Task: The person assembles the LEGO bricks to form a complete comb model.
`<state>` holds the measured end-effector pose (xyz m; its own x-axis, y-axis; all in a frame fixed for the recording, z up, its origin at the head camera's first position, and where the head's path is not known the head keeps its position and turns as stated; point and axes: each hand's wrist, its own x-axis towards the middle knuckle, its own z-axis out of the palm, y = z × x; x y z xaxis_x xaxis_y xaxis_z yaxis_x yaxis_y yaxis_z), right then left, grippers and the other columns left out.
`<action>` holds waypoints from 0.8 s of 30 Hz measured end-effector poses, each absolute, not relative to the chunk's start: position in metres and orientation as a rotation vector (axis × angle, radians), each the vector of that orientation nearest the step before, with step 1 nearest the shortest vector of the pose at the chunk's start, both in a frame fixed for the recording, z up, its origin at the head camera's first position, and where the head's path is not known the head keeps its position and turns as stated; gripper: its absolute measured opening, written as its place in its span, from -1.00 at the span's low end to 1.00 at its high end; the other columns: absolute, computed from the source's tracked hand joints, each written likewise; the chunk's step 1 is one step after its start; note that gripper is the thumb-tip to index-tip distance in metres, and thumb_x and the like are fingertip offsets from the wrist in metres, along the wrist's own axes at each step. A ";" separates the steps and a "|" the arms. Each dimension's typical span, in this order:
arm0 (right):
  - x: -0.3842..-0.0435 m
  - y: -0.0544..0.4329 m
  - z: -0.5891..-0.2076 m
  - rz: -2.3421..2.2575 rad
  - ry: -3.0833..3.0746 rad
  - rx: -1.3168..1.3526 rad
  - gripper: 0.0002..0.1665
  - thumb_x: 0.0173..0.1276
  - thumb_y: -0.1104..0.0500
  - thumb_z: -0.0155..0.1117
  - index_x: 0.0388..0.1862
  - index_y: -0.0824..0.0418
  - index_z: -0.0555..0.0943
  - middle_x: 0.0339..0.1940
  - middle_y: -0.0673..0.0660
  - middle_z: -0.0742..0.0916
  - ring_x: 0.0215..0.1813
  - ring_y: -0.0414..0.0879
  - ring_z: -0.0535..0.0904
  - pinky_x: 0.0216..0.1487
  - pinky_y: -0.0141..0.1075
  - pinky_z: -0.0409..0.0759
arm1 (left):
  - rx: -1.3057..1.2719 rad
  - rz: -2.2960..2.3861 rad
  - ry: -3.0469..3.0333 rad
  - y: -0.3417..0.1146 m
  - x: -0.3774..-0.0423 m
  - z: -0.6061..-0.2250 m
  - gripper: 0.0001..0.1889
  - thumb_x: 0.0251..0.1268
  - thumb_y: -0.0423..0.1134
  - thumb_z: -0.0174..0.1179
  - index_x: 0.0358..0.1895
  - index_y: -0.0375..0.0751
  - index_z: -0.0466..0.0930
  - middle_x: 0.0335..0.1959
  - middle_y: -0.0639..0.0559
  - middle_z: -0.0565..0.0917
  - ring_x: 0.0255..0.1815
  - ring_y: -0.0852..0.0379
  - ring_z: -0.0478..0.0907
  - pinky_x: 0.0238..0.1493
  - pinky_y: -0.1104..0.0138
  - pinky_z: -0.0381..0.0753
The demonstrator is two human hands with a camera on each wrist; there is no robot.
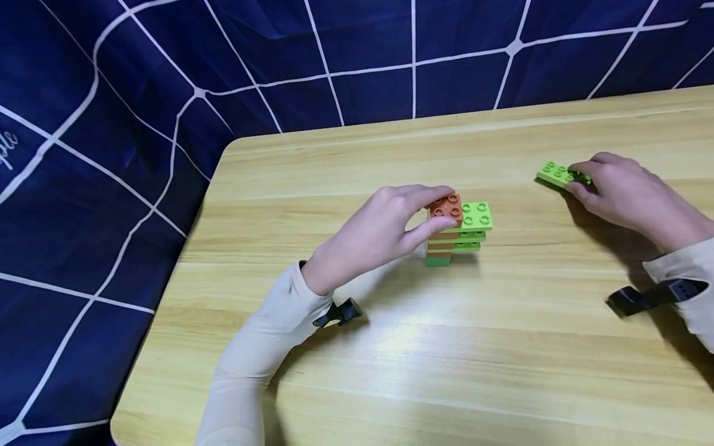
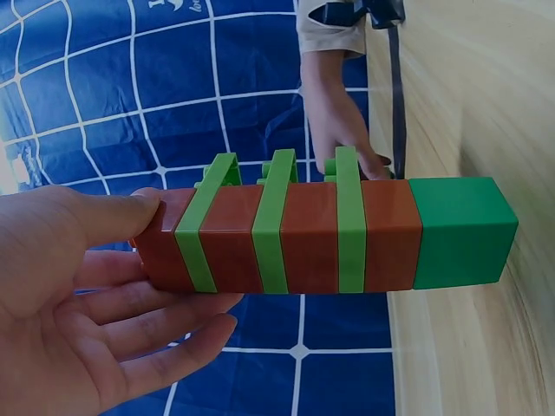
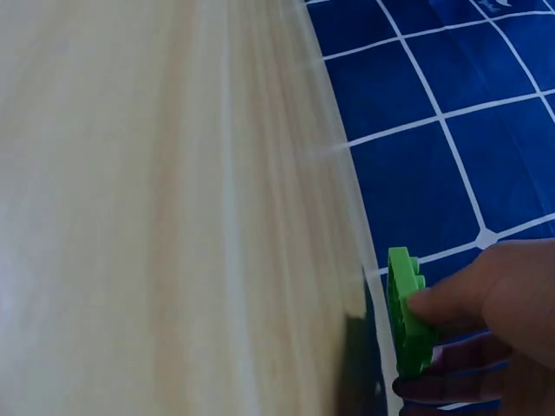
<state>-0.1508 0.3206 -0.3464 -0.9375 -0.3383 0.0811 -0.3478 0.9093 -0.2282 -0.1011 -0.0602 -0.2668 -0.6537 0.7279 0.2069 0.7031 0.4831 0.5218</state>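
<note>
Two hands, one block tower
The left hand [image 1: 385,232] holds the brick tower [image 1: 454,232] steady; the right hand [image 1: 625,189] pinches a flat green plate [image 1: 555,174].

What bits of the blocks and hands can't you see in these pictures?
- Head view: the left side of the block tower is covered by the left hand.
- Head view: part of the flat green plate is under the right hand.
- Right wrist view: the table is blurred, and the frame's edge cuts off the right hand.
</note>
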 end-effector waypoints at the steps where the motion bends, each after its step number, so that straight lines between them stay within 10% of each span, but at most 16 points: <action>1: -0.151 0.320 -0.346 0.385 -3.014 0.555 -0.63 0.51 0.44 0.27 0.12 0.77 0.51 -0.02 0.73 0.58 -0.02 0.67 0.57 0.02 0.52 0.55 | 1.290 0.909 2.669 -0.060 -0.101 -0.267 -0.51 0.68 -0.15 0.29 0.41 -0.48 0.61 0.20 -0.21 0.78 0.24 0.07 0.73 0.37 0.48 0.54; 24: -0.124 0.271 -0.303 0.518 -2.599 0.811 -0.66 0.46 0.46 0.38 0.14 0.63 0.64 -0.08 0.51 0.69 -0.28 0.34 0.64 -0.32 0.16 0.57 | 1.313 0.882 2.691 -0.058 -0.103 -0.266 -0.54 0.71 -0.18 0.26 0.39 -0.48 0.61 0.14 -0.18 0.80 0.20 0.07 0.75 0.35 0.49 0.54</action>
